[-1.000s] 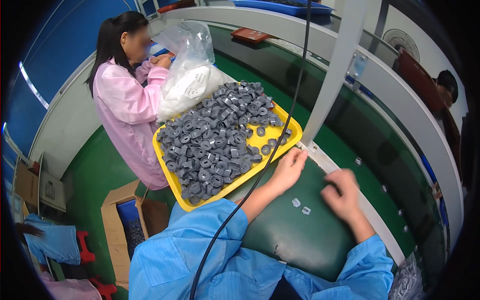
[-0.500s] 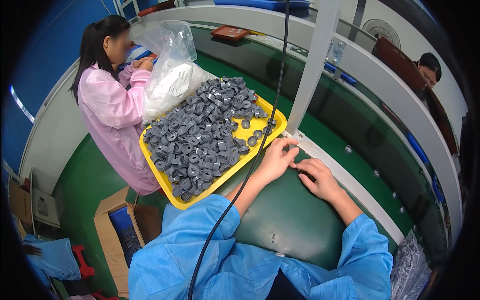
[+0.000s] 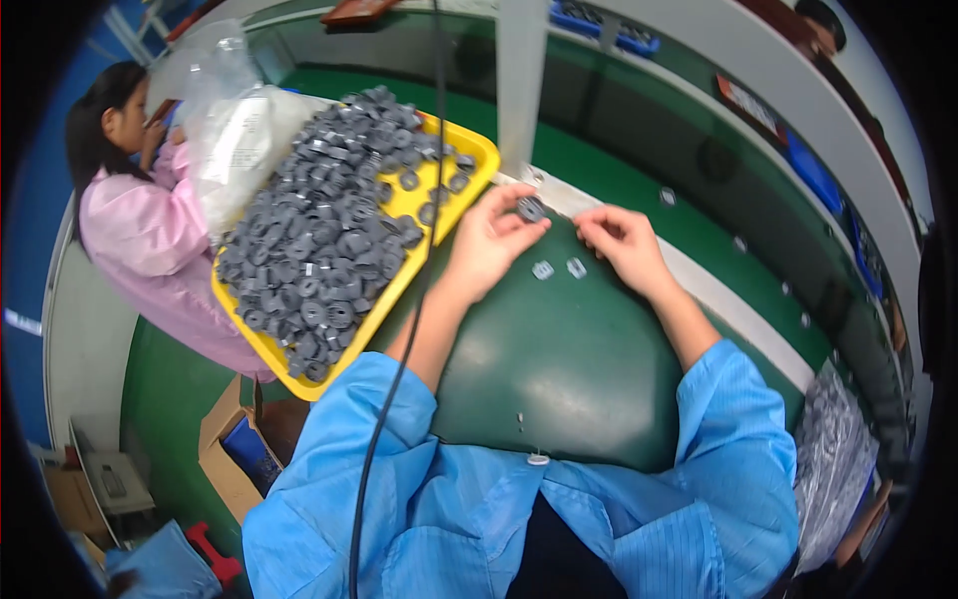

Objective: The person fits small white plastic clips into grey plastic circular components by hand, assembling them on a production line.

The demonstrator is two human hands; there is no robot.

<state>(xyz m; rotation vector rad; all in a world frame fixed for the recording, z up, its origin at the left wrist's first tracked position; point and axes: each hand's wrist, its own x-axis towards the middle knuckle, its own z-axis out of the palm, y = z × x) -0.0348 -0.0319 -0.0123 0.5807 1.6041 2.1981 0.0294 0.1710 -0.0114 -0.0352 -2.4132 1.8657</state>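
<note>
Between the thumb and fingers of my left hand (image 3: 489,245) is a round grey plastic part (image 3: 531,209) with openings in its face. My right hand (image 3: 631,250) is just to the right, thumb and fingertips pinched together; whatever they hold, if anything, is too small to make out. Two small pale clear-looking pieces (image 3: 542,270) lie on the green tabletop (image 3: 539,369) below and between the hands. Left of my left hand, a yellow tray (image 3: 486,150) bears a big heap of similar grey parts (image 3: 329,220), with a few loose ones near its right corner.
A black cable (image 3: 399,369) hangs across the view before my left forearm. A white post (image 3: 519,90) rises beyond my hands. Small pieces (image 3: 668,197) sit on the green belt past the pale rail. A plastic bag (image 3: 244,140) leans by the tray, near a person in pink (image 3: 150,230).
My hands have moved apart, and the grey part now shows in my left fingers. Two pale pieces now show on the tabletop. The whole view has shifted, with the tray farther left.
</note>
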